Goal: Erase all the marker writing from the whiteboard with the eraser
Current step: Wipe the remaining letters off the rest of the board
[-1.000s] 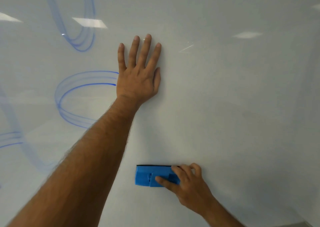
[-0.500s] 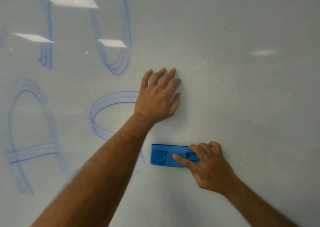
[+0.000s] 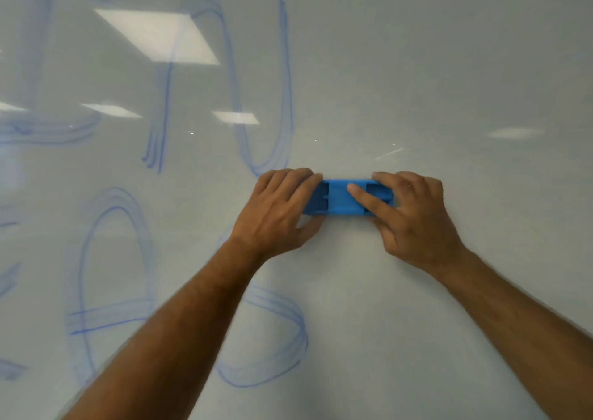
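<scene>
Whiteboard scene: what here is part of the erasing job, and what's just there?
Part of the job: whiteboard, blue eraser, blue marker writing, left hand and right hand gripping the eraser.
Just there: ceiling light reflections.

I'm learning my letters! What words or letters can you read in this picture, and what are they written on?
Blue marker writing on the whiteboard: smeared loops and strokes, none readable as a sure letter or word.
Blue eraser, held against the board by the left hand and the right hand: no label or brand shows.
</scene>
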`<state>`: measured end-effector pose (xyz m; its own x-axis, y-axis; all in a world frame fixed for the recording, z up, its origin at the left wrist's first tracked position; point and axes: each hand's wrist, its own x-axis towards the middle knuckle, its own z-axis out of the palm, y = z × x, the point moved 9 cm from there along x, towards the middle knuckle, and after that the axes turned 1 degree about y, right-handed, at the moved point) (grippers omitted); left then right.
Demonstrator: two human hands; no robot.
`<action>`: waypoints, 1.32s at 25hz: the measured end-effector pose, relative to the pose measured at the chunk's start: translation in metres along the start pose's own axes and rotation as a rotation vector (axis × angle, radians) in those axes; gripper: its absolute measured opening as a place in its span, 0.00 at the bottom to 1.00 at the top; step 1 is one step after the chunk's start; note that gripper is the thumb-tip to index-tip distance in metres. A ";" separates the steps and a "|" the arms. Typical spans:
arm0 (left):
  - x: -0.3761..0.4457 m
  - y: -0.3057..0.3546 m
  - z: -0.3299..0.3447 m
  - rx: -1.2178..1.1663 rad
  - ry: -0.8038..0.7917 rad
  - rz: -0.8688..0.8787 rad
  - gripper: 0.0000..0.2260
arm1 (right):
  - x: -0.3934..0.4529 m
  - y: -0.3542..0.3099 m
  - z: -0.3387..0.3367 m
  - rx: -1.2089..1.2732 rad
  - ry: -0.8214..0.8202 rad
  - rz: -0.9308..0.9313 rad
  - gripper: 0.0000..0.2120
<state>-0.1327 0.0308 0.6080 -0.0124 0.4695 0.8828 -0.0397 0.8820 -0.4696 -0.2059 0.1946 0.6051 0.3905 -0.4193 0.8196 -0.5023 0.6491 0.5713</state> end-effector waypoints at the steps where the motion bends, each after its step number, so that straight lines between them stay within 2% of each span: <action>1: 0.001 -0.009 -0.002 0.001 -0.002 0.017 0.25 | 0.012 0.003 0.005 0.009 0.001 0.014 0.30; 3: -0.002 -0.028 -0.006 0.036 -0.003 0.010 0.26 | 0.033 0.017 0.012 0.037 0.023 0.131 0.33; 5: -0.005 -0.052 -0.014 0.075 0.030 -0.049 0.27 | 0.047 0.039 0.016 0.037 0.059 0.285 0.32; 7: -0.004 -0.079 -0.025 0.088 0.089 -0.135 0.27 | 0.052 0.056 0.025 0.004 0.028 0.397 0.31; 9: 0.000 -0.110 -0.037 0.075 0.168 -0.296 0.27 | 0.051 0.060 0.035 -0.034 -0.001 0.447 0.30; 12: 0.002 -0.148 -0.043 -0.031 0.233 -0.633 0.28 | 0.043 0.050 0.043 -0.078 0.018 0.454 0.29; 13: 0.006 -0.147 -0.041 -0.047 0.243 -0.630 0.28 | 0.041 0.049 0.044 -0.083 0.023 0.452 0.29; 14: 0.011 -0.136 -0.039 -0.044 0.246 -0.525 0.28 | 0.040 0.049 0.044 -0.085 0.026 0.448 0.29; 17: 0.013 -0.078 -0.021 -0.048 0.134 0.088 0.25 | 0.041 0.048 0.042 -0.088 0.022 0.435 0.30; 18: 0.009 -0.068 -0.015 -0.043 0.070 0.227 0.25 | 0.041 0.048 0.042 -0.088 0.018 0.431 0.30; 19: 0.007 -0.066 -0.013 -0.029 0.036 0.293 0.25 | 0.040 0.048 0.043 -0.090 0.017 0.428 0.30; 21: 0.014 -0.082 -0.018 0.037 0.093 0.212 0.25 | 0.040 0.048 0.042 -0.098 0.025 0.427 0.30; 25: 0.034 -0.150 -0.038 0.064 0.237 -0.378 0.27 | 0.039 0.048 0.041 -0.109 0.035 0.425 0.30; 26: 0.036 -0.154 -0.039 0.043 0.253 -0.442 0.27 | 0.040 0.048 0.041 -0.112 0.036 0.424 0.30; 27: 0.039 -0.146 -0.037 0.024 0.263 -0.391 0.27 | 0.040 0.047 0.042 -0.114 0.036 0.422 0.30; 30: 0.034 -0.088 -0.019 -0.010 0.170 0.145 0.26 | 0.040 0.048 0.042 -0.107 0.042 0.418 0.30; 31: 0.031 -0.079 -0.015 -0.004 0.121 0.254 0.25 | 0.040 0.047 0.041 -0.107 0.048 0.415 0.30; 32: 0.032 -0.081 -0.015 0.014 0.106 0.276 0.25 | 0.040 0.047 0.041 -0.104 0.053 0.414 0.30; 33: 0.037 -0.091 -0.017 0.051 0.137 0.218 0.25 | 0.040 0.047 0.041 -0.099 0.056 0.415 0.30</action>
<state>-0.1126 -0.0311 0.6836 0.1092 0.6523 0.7500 -0.1010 0.7579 -0.6445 -0.2454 0.1821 0.6666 0.2133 -0.0760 0.9740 -0.5505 0.8143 0.1841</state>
